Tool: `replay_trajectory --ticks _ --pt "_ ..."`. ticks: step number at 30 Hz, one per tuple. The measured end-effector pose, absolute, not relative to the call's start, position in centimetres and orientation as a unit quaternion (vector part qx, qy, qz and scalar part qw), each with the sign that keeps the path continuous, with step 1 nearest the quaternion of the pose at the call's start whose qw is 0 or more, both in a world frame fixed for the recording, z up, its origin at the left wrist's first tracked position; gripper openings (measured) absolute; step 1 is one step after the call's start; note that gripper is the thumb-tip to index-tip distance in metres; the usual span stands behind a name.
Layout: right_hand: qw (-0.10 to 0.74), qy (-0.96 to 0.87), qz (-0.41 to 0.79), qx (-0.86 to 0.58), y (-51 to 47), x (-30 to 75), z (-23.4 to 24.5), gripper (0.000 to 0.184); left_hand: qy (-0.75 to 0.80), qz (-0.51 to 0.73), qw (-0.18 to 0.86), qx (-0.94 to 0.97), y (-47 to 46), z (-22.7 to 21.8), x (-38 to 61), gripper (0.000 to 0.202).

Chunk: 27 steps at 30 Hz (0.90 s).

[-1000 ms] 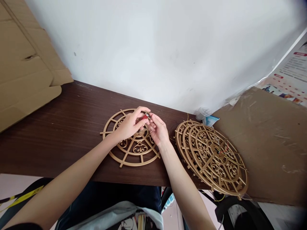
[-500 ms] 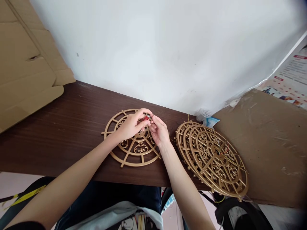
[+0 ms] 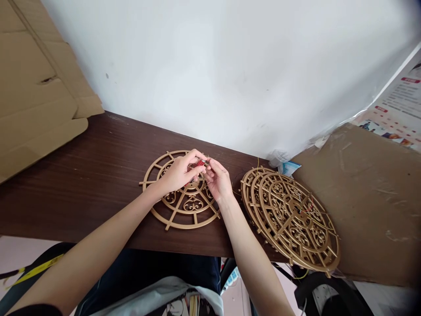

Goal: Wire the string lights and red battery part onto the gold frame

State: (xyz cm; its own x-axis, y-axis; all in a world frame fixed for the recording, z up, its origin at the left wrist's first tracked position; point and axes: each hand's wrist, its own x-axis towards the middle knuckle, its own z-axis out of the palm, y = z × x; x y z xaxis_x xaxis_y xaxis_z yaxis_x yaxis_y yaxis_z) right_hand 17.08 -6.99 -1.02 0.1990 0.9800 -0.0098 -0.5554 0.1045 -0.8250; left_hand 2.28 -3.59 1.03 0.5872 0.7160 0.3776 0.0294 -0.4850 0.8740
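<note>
My left hand (image 3: 184, 170) is curled round a small red-handled tool (image 3: 200, 163) with a short metal end, which looks like cutters or pliers; most of it is hidden by my fingers. The fingertips of my right hand (image 3: 218, 177) are pinched together at the metal end, on something too small to name, perhaps a thin wire. Both hands meet just above a round gold lattice panel (image 3: 194, 226) with scrollwork, lying flat on the dark wooden table (image 3: 108, 184).
To the right, several similar gold panels (image 3: 279, 210) lie stacked with thin coloured wires on top, overhanging the table's front edge. Behind them is a clear plastic bag (image 3: 278, 157). Cardboard (image 3: 36, 87) stands at left, a cardboard box (image 3: 371, 206) at right, and a white wall (image 3: 213, 74) behind.
The red-handled tool has tilted slightly between my fingers, and a bit of red now shows below my left hand. Both arms and the panels have stayed in place.
</note>
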Motion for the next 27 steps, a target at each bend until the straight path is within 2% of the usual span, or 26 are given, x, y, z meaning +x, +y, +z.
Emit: replay_trajectory --ticks 27 --pt "0.671 -0.371 0.461 -0.446 -7.64 16.42 -0.55 0.025 0.244 0.378 0.463 0.763 -3.65 0.76 2.41 0.022"
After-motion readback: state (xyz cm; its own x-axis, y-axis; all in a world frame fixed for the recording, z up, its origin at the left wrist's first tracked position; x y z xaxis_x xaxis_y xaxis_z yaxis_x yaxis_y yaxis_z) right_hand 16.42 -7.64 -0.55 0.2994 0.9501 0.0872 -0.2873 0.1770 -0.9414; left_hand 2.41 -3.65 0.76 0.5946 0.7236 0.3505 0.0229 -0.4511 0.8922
